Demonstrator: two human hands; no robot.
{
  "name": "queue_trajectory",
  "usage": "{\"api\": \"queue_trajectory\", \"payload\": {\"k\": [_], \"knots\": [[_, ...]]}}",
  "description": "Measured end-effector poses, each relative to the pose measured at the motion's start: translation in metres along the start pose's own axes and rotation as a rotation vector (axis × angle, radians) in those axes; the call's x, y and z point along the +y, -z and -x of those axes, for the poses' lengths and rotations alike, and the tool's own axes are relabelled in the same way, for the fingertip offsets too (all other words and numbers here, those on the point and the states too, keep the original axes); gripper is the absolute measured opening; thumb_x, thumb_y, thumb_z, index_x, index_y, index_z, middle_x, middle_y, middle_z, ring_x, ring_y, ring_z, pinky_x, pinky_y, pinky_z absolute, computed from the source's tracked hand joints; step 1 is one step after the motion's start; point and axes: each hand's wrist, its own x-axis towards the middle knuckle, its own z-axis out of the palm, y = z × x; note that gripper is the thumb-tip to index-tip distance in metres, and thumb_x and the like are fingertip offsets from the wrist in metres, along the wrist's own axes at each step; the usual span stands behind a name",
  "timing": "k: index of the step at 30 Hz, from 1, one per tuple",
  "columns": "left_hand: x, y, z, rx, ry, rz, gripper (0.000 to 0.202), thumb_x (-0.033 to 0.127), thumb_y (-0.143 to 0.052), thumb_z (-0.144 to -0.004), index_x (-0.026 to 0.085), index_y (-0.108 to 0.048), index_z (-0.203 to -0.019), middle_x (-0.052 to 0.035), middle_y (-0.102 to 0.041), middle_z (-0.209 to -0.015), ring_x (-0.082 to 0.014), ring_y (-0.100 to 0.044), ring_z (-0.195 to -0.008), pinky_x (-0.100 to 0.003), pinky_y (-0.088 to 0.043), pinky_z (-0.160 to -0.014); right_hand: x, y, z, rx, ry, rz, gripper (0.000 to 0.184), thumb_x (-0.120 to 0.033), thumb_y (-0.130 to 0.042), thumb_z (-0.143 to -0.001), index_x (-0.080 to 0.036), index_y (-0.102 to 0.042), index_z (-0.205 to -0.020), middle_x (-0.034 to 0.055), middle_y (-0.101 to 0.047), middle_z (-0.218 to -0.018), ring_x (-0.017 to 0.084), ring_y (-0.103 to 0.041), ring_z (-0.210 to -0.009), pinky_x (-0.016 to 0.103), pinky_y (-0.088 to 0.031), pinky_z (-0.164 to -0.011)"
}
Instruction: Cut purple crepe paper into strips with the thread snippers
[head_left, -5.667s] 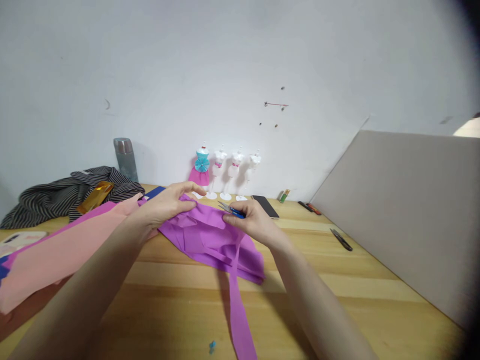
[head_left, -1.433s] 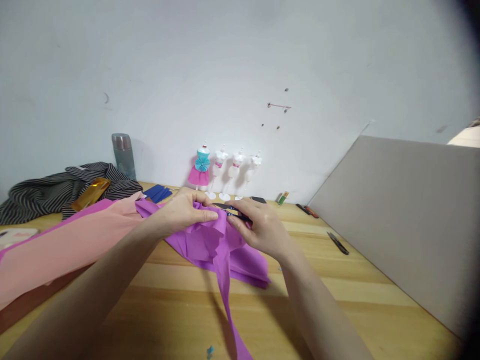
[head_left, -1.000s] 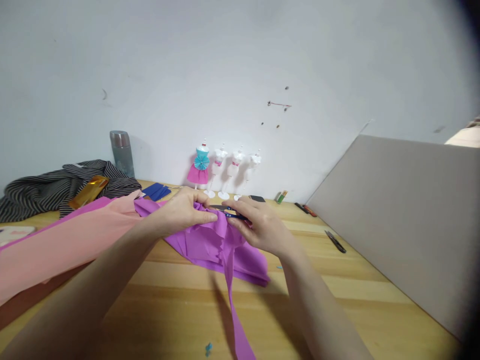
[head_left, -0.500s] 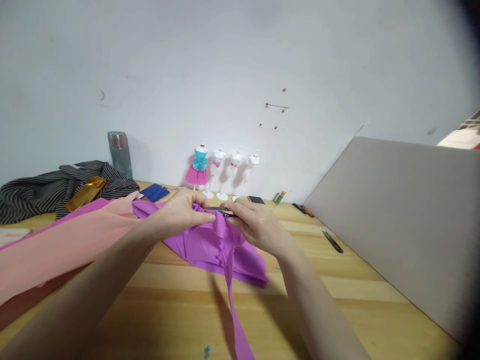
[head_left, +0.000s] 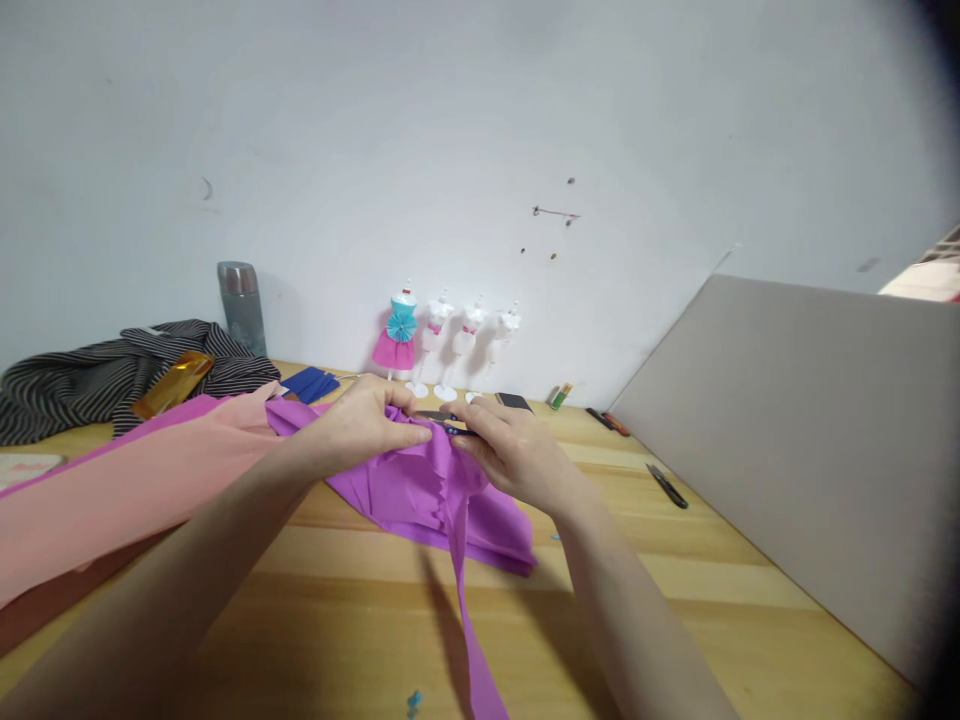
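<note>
Closer to each other than several seconds ago, the left hand [head_left: 356, 425] and right hand [head_left: 517, 455] are now meeting over the purple cloth; over the last half-second, almost nothing is shifting. Left thumb and forefinger are pinching together on the thin, bright purple cloth [head_left: 484, 535], which is lying bunched at the middle of the pale wooden table [head_left: 345, 630]. Right fingers are closing around the small blue-handled scissors [head_left: 453, 430], whose dark metal blades are pointing left to the pinched edge. That close pinch is probably keeping the edge firm at the blades; whether they are biting into fabric cannot be told. One narrow purple strip [head_left: 484, 690] is hanging toward the near side, clear of the fingertips.

Farther out, a long peach cloth [head_left: 142, 475] is stretching to the near left, and flat blue strips [head_left: 310, 384] are lying beyond the left forearm. A glossy gold packet [head_left: 173, 385] is resting on the black-and-white striped cloth [head_left: 82, 385], its contents not showing. At the far left a grey cylindrical flask [head_left: 242, 315] is standing capped, hiding whatever it is holding. Dark metal snips [head_left: 666, 486] are lying well apart at the right.
</note>
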Motion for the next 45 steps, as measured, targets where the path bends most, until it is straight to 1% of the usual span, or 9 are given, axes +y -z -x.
{"api": "queue_trajectory", "payload": {"k": [4,9,13,18,20,24,29,35,45], "knots": [[0.002,0.0,0.001,0.015,0.01,-0.013,0.02,0.032,-0.066,-0.065,0.015,-0.057,-0.061,0.0038,-0.048,-0.055,-0.0073,-0.039,-0.049,-0.021,-0.028,-0.045,0.0,0.001,0.0,-0.008,-0.008,0.019,0.024,-0.026,-0.039,-0.098,-0.016,-0.056,-0.112,0.0083,-0.063,-0.084,0.018,-0.057,-0.072,0.028,-0.045,-0.062],[0.001,0.001,0.0,0.046,0.035,-0.032,0.022,0.036,-0.067,-0.063,0.015,-0.062,-0.067,0.0023,-0.053,-0.056,-0.0092,-0.044,-0.05,-0.022,-0.029,-0.046,0.001,0.002,0.002,-0.016,-0.008,0.012,0.026,-0.026,-0.04,-0.098,-0.015,-0.055,-0.116,0.0094,-0.064,-0.087,0.018,-0.058,-0.075,0.028,-0.045,-0.063],[-0.001,0.001,-0.001,0.032,0.006,-0.044,0.021,0.035,-0.067,-0.065,0.015,-0.06,-0.064,0.0034,-0.051,-0.056,-0.0087,-0.043,-0.051,-0.022,-0.03,-0.047,0.001,-0.001,0.001,0.002,-0.019,0.039,0.027,-0.026,-0.039,-0.098,-0.016,-0.055,-0.118,0.0086,-0.063,-0.084,0.019,-0.058,-0.073,0.029,-0.045,-0.062],[0.003,0.004,0.002,0.018,-0.04,-0.027,0.019,0.032,-0.069,-0.067,0.016,-0.066,-0.076,-0.0002,-0.061,-0.073,-0.0112,-0.051,-0.063,-0.022,-0.038,-0.055,0.002,0.0,0.0,0.042,-0.035,0.036,0.028,-0.026,-0.039,-0.098,-0.015,-0.053,-0.119,0.0077,-0.062,-0.082,0.018,-0.057,-0.069,0.028,-0.044,-0.06],[0.007,0.006,0.005,0.023,-0.044,0.017,0.019,0.03,-0.068,-0.069,0.017,-0.066,-0.081,-0.0004,-0.063,-0.074,-0.0109,-0.052,-0.062,-0.022,-0.039,-0.054,0.003,0.0,0.001,0.051,-0.037,0.042,0.027,-0.027,-0.04,-0.098,-0.015,-0.053,-0.119,0.0071,-0.061,-0.081,0.017,-0.056,-0.066,0.028,-0.043,-0.059],[0.011,0.01,0.009,0.012,-0.006,0.072,0.013,0.027,-0.065,-0.072,0.017,-0.063,-0.079,0.0017,-0.059,-0.062,-0.0086,-0.049,-0.052,-0.02,-0.037,-0.049,0.005,0.002,0.001,0.064,-0.038,0.035,0.027,-0.026,-0.041,-0.097,-0.016,-0.054,-0.119,0.0056,-0.061,-0.079,0.016,-0.054,-0.064,0.027,-0.04,-0.058],[0.008,0.009,0.007,-0.003,0.016,0.099,0.01,0.025,-0.066,-0.07,0.017,-0.062,-0.075,0.0034,-0.055,-0.056,-0.0078,-0.047,-0.049,-0.02,-0.037,-0.048,0.005,0.001,0.002,0.044,-0.021,-0.003,0.028,-0.027,-0.04,-0.098,-0.017,-0.053,-0.12,0.0072,-0.062,-0.082,0.018,-0.057,-0.07,0.028,-0.042,-0.06],[0.0,0.005,0.002,-0.009,-0.026,0.045,0.013,0.028,-0.067,-0.068,0.017,-0.064,-0.073,0.0031,-0.055,-0.061,-0.0081,-0.047,-0.052,-0.02,-0.035,-0.048,0.004,0.0,0.002,0.025,0.004,-0.024,0.028,-0.027,-0.04,-0.098,-0.015,-0.054,-0.119,0.0083,-0.062,-0.084,0.018,-0.057,-0.071,0.028,-0.043,-0.061],[0.003,0.003,0.002,-0.007,-0.027,-0.056,0.013,0.028,-0.063,-0.069,0.016,-0.058,-0.069,0.0048,-0.048,-0.058,-0.0079,-0.042,-0.052,-0.021,-0.031,-0.049,0.002,0.002,0.001,0.018,0.01,-0.04,0.025,-0.025,-0.038,-0.098,-0.014,-0.057,-0.11,0.0081,-0.061,-0.082,0.016,-0.054,-0.067,0.027,-0.042,-0.059]]}}
